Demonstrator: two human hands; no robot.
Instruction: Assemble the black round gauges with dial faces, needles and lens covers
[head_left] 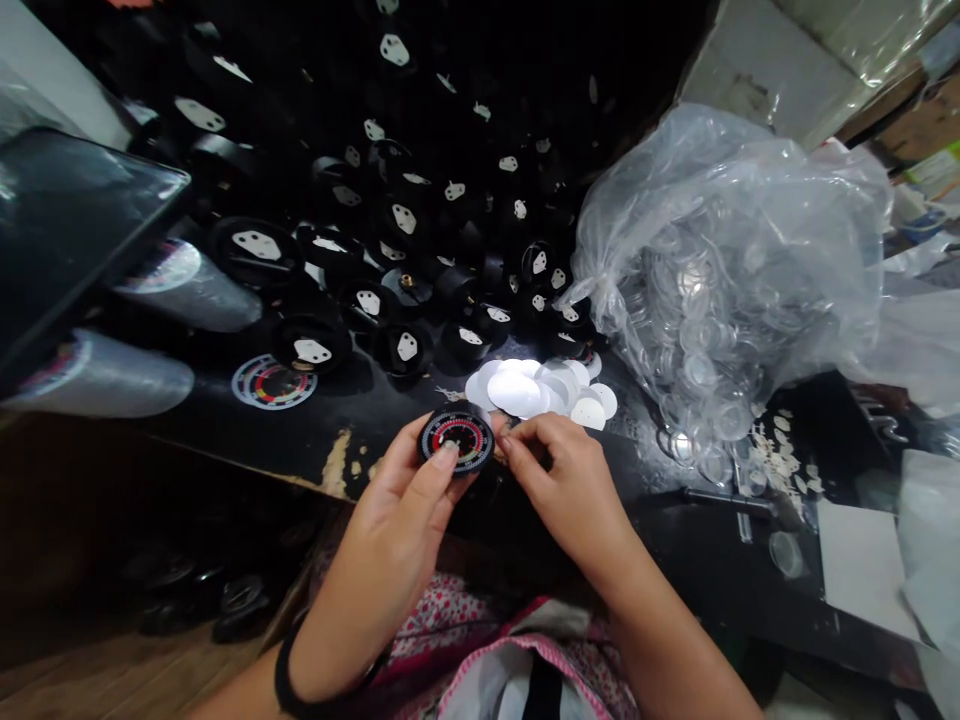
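A round black gauge (455, 441) with a red and white dial is held in my left hand (409, 490), the thumb lying on its face. Just right of the gauge, my right hand (559, 480) has thumb and forefinger pinched together; whatever is between them is too small to make out. Beyond the hands lies a spread of white discs (514, 390). A printed dial ring (274, 383) rests on the black table (300, 440) to the left.
Many black housings (401, 348) with white plates pile up at the back. A plastic bag (720, 200) of clear round covers stands at the right. Wrapped dial stacks (112, 375) lie left. Pale small pieces (784, 455), a black pen-like tool (727, 502) and white card (866, 560) lie right.
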